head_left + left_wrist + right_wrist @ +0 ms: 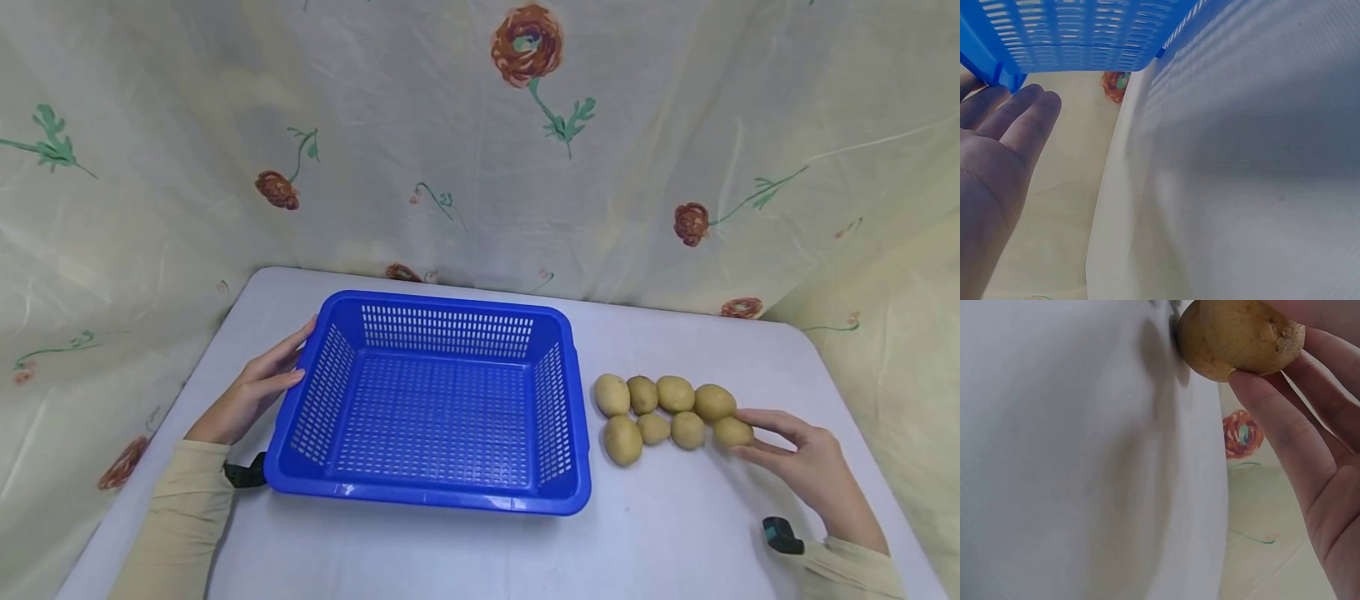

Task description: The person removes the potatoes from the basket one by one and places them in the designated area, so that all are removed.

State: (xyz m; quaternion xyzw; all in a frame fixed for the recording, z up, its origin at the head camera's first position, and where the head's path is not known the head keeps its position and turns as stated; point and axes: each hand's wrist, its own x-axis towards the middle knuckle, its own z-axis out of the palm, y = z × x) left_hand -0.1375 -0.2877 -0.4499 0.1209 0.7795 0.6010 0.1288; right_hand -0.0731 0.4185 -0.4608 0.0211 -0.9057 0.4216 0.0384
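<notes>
My right hand [813, 471] pinches the end potato [732, 432] between thumb and fingertips [1260, 394], at the far end of the potato cluster [663, 414] from the blue basket [431, 400]. My left hand [251, 392] lies with straight fingers [1019, 115] held together against the basket's left wall. The basket sits mid-table [675, 533], with the potatoes lying just off its right side.

Right wrist view: potato [1235, 337] cut by top edge, far side hidden behind fingers [1285, 431]. Left wrist view: basket [1079, 34] cropped above left hand [994, 162]; palm runs off frame.
</notes>
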